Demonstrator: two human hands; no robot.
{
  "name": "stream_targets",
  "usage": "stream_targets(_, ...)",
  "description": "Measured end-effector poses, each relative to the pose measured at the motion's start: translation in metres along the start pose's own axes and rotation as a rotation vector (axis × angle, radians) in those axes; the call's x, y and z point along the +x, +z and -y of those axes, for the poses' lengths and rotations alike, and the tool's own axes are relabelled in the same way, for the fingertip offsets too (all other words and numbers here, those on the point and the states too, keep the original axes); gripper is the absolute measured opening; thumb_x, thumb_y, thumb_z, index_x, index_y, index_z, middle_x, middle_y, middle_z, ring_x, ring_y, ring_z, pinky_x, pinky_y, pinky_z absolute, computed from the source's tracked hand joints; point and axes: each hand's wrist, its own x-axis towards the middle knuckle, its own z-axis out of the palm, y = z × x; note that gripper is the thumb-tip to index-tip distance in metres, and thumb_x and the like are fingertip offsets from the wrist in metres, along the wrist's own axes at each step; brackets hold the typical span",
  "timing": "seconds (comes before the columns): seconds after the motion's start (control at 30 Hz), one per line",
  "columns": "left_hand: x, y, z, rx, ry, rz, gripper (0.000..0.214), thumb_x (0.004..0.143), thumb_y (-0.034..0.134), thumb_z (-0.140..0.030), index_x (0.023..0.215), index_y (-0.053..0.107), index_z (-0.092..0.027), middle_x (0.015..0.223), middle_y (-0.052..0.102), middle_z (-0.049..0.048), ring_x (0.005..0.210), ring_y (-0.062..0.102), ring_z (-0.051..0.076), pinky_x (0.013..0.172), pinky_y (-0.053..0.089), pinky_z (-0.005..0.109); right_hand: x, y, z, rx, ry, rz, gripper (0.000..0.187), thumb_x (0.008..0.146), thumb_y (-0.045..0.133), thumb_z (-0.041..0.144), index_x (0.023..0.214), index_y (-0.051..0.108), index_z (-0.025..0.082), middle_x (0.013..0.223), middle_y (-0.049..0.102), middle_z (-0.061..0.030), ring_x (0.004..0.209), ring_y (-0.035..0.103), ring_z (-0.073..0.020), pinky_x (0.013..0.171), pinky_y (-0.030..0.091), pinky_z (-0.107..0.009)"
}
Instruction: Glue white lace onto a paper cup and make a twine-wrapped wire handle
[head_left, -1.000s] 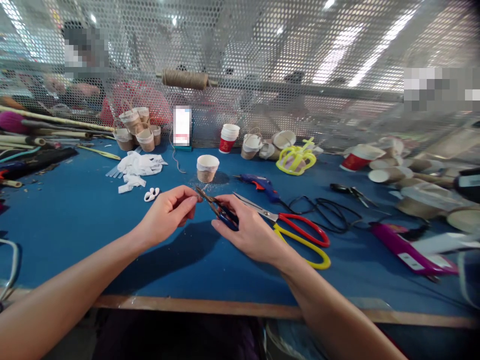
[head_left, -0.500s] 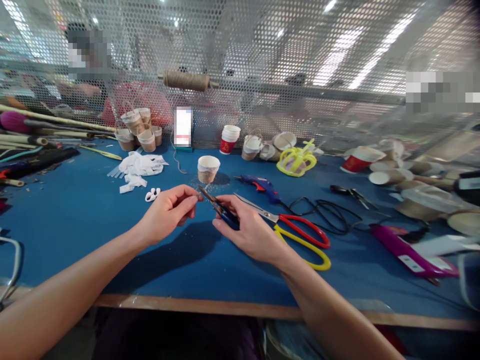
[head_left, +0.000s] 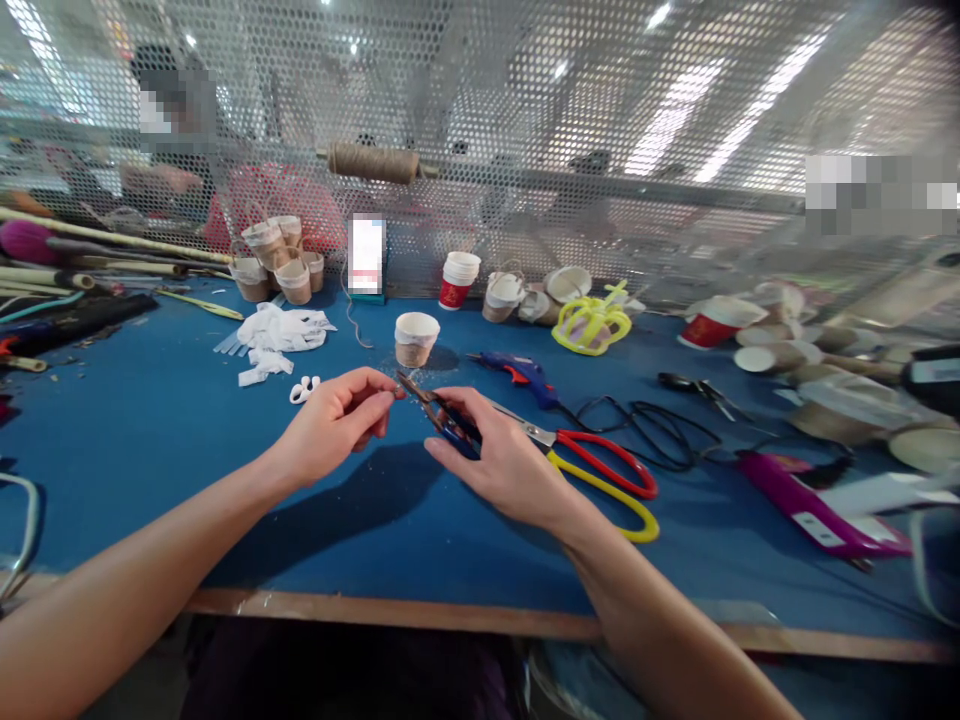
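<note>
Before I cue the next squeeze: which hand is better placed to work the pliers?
Right, I'd say: the right hand grips the pliers by the handles, with the tips angled toward the left hand, which seems to pinch something too small to identify.

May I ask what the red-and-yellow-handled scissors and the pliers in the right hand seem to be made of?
Scissors: bright grey metal, likely steel, given the shine near the pivot; smooth, evenly coloured handles suggest plastic.
Pliers: darker, duller metal head; blue grips look like plastic or rubber, though the right hand hides part.
</note>
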Motion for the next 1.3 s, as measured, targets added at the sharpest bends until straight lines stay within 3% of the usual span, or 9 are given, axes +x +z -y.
stream_targets(0.13,0.000,-0.001,-0.001,0.051,0.027,-0.026,0.014,0.083,0.048,-0.029,0.086,0.053,-0.017,0.056,0.048,-0.0055,0.042,0.036,0.004,0.040,0.028,0.016,0.001,-0.002,0.000,0.002,0.000,-0.034,0.038,0.077,0.055,0.029,0.111,0.045,0.016,0.089,0.062,-0.0070,0.077,0.060,-0.0186,0.069,0.049,-0.034)
stream_targets(0.33,-0.001,0.000,-0.004,0.041,0.026,0.000,0.013,0.082,0.050,-0.028,0.085,0.051,-0.016,0.063,0.055,-0.0031,0.044,0.041,0.005,0.043,0.033,0.018,0.000,-0.003,0.000,0.026,0.002,-0.009,0.027,0.080,0.052,0.028,0.105,0.048,0.018,0.085,0.063,-0.0045,0.072,0.059,-0.0162,0.065,0.049,-0.031)
stream_targets(0.47,0.000,-0.004,-0.005,-0.032,0.022,0.128,0.019,0.084,0.048,-0.033,0.086,0.054,-0.015,0.064,0.059,-0.0013,0.047,0.046,0.006,0.048,0.037,0.020,-0.001,-0.003,0.000,0.018,-0.046,0.015,0.029,0.079,0.053,0.024,0.106,0.048,0.018,0.089,0.063,-0.0054,0.075,0.059,-0.0160,0.067,0.048,-0.030)
stream_targets(0.57,0.000,-0.009,-0.006,-0.172,-0.057,0.251,0.022,0.084,0.049,-0.035,0.080,0.057,-0.015,0.060,0.060,-0.0005,0.047,0.047,0.006,0.048,0.037,0.020,-0.002,-0.003,0.000,0.001,-0.085,0.040,0.031,0.078,0.055,0.022,0.107,0.048,0.017,0.089,0.062,-0.0048,0.074,0.058,-0.0148,0.065,0.048,-0.028)
stream_targets(0.77,-0.001,-0.016,-0.005,-0.453,-0.245,0.448,0.022,0.078,0.057,-0.037,0.077,0.060,-0.015,0.051,0.054,-0.0018,0.036,0.025,0.003,0.038,0.020,0.019,-0.003,-0.004,0.000,0.008,-0.133,0.072,0.034,0.075,0.055,0.016,0.109,0.049,0.018,0.088,0.061,-0.0036,0.071,0.056,-0.0129,0.064,0.047,-0.025)
stream_targets(0.83,-0.002,-0.015,-0.005,-0.416,-0.229,0.421,0.024,0.078,0.056,-0.039,0.077,0.060,-0.015,0.048,0.050,-0.0030,0.037,0.022,0.004,0.039,0.017,0.019,-0.004,-0.004,0.000,0.003,-0.137,0.072,0.037,0.074,0.055,0.014,0.109,0.048,0.019,0.089,0.061,-0.0037,0.072,0.056,-0.0132,0.065,0.047,-0.026)
stream_targets(0.93,-0.002,-0.012,-0.008,-0.235,-0.152,0.288,0.024,0.079,0.053,-0.039,0.075,0.060,-0.016,0.047,0.046,-0.0041,0.040,0.026,0.006,0.040,0.015,0.020,-0.003,-0.003,0.000,-0.013,-0.132,0.052,0.035,0.074,0.055,0.015,0.108,0.049,0.019,0.089,0.062,-0.0042,0.074,0.057,-0.0144,0.066,0.047,-0.027)
stream_targets(1.1,-0.003,-0.006,-0.014,0.283,0.130,0.029,0.020,0.084,0.045,-0.027,0.075,0.059,-0.017,0.052,0.048,-0.0035,0.051,0.041,0.009,0.049,0.030,0.020,-0.002,0.000,0.003,-0.001,-0.036,0.025,0.030,0.076,0.055,0.020,0.105,0.049,0.018,0.085,0.063,-0.0044,0.073,0.059,-0.0160,0.066,0.048,-0.029)
stream_targets(1.3,-0.007,-0.002,-0.009,0.760,0.331,-0.161,0.023,0.085,0.040,-0.026,0.075,0.060,-0.017,0.055,0.053,-0.0017,0.049,0.043,0.010,0.051,0.031,0.021,-0.003,0.003,0.005,0.072,0.029,0.074,0.025,0.078,0.053,0.024,0.103,0.049,0.019,0.085,0.065,-0.0038,0.076,0.060,-0.0166,0.067,0.049,-0.030)
